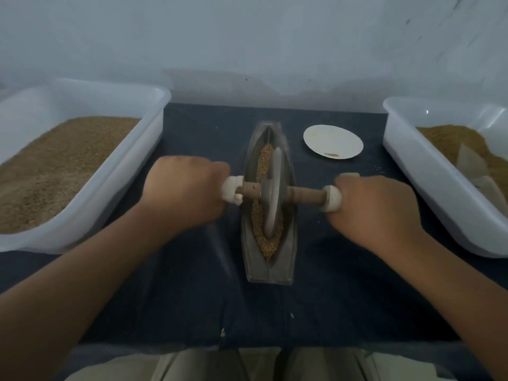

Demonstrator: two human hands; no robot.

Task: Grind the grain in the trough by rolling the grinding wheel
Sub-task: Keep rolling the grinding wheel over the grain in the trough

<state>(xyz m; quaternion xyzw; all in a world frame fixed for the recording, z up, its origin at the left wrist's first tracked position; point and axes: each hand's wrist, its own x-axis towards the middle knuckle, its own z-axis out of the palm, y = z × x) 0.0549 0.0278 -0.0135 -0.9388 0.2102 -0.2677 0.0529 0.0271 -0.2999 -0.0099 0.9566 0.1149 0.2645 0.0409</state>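
From my far seat I look down on a tabletop covered by a dark blue cloth (192, 284). In the middle lies the long, boat-shaped trough (268, 268), with its pointed end toward the pale wall (247, 37). The brown grain (264, 160) lies in a thin line down the groove of the trough. The grinding wheel (272, 193) stands on its edge in the grain, near the middle of the trough. A wooden rod (305, 195) goes through the wheel and sticks out on both sides, with a white knob at each end. My left hand (184, 191) is curled tight round the left end of the rod, and my right hand (376, 213) is curled tight round the right end. On the left stands a big white tub (132, 166), close to my left arm, holding lots of brown grain. On the right stands a second white tub (428, 171) with a smaller heap of grain and something pale in it that I cannot make out. A round white plate (332, 138) sits between the trough and the right tub, apart from both, with a little brown smear near its front edge. A few pale crumbs (222, 331) lie on the cloth near me. My tan trouser legs (209, 364) show at the bottom.
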